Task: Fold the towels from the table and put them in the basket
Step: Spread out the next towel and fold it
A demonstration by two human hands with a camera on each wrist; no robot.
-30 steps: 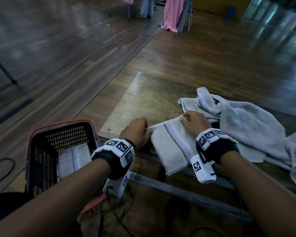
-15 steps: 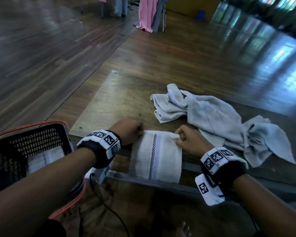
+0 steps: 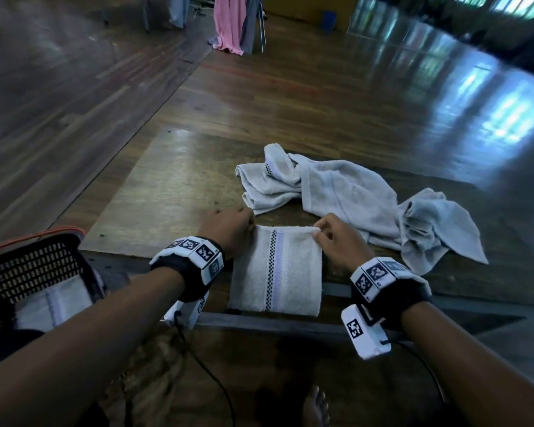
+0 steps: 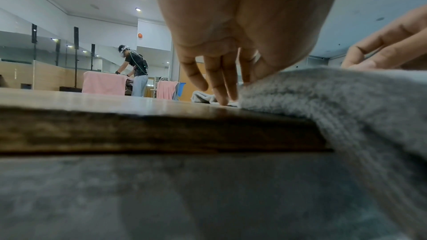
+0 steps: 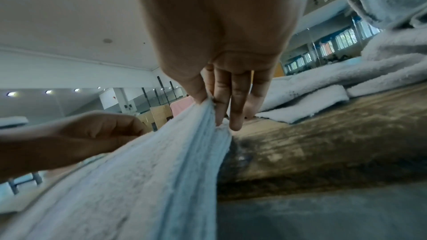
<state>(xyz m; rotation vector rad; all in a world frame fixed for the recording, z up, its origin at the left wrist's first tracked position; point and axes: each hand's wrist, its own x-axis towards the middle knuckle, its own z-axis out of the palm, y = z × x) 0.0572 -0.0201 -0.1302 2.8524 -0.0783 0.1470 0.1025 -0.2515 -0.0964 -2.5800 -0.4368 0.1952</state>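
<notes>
**A:** so where's the folded towel (image 3: 276,269) sitting relative to the hands?

**B:** right between them. It's a white one with a checkered stripe, lying on the near edge of the surface (image 3: 173,192) with its lower part draped over that edge. The left hand (image 3: 228,231) is at its far left corner, the right hand (image 3: 339,241) at its far right corner.

**A:** are they actually gripping it?

**B:** the right one, yes: in the right wrist view thumb and forefinger pinch the towel's edge, with the other fingers (image 5: 238,109) pointing down toward the wood. The left one has its thumb down on the towel's edge and its fingertips (image 4: 221,96) touching the wood just beside the cloth. Can't tell if that's a real pinch.

**A:** and the rest?

**B:** a crumpled pile of towels (image 3: 346,192) lies on the surface just beyond the right hand. The black basket (image 3: 34,266) with an orange rim stands to the left, below the surface's edge, with one folded striped towel (image 3: 54,302) inside.
</notes>
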